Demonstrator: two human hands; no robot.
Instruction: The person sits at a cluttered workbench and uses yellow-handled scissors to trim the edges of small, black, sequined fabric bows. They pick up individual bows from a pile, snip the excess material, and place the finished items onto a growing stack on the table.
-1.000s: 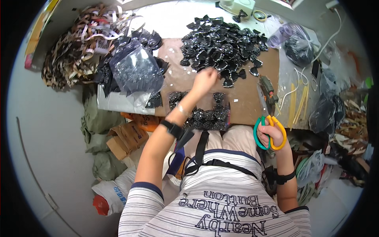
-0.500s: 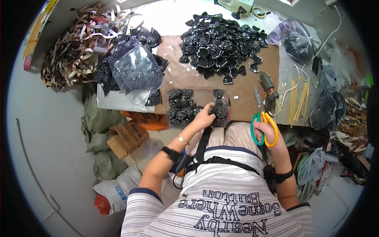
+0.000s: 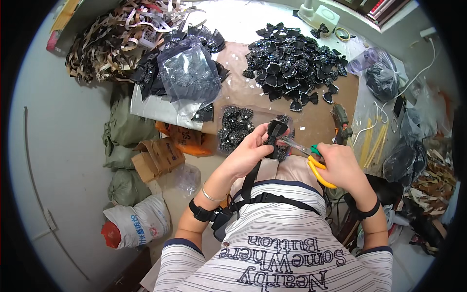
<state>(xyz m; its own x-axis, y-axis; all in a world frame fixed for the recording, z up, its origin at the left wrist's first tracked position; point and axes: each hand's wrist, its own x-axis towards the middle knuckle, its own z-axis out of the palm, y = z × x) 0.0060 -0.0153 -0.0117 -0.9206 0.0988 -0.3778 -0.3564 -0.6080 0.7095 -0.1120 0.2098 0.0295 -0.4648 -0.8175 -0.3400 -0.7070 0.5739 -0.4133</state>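
Between the fingers of my left hand (image 3: pixel 253 150) is a black bow (image 3: pixel 277 128), held up over the near edge of the table. My right hand (image 3: pixel 339 165) grips a pair of scissors (image 3: pixel 317 171) with one green and one yellow handle. The blades point left, and their tips meet the bow's edge near my left fingers. Just behind my left hand, sparkly black bows (image 3: pixel 235 127) lie in rows on a clear plastic sheet or bag at the table edge. Part of these rows is hidden by the held bow.
A large heap of black bows (image 3: pixel 292 68) covers the back middle of the table. Clear bags of bows (image 3: pixel 189 73) and tangled ribbons (image 3: pixel 109 44) lie at left. A glue gun (image 3: pixel 342 121), yellow glue sticks (image 3: pixel 373 143) and a white cord are at right. An open cardboard box (image 3: pixel 158 158) sits below left.
My left hand has lifted a bow from the rows. My right hand has raised the scissors leftward, bringing the blades to it. The whole view has shifted slightly.
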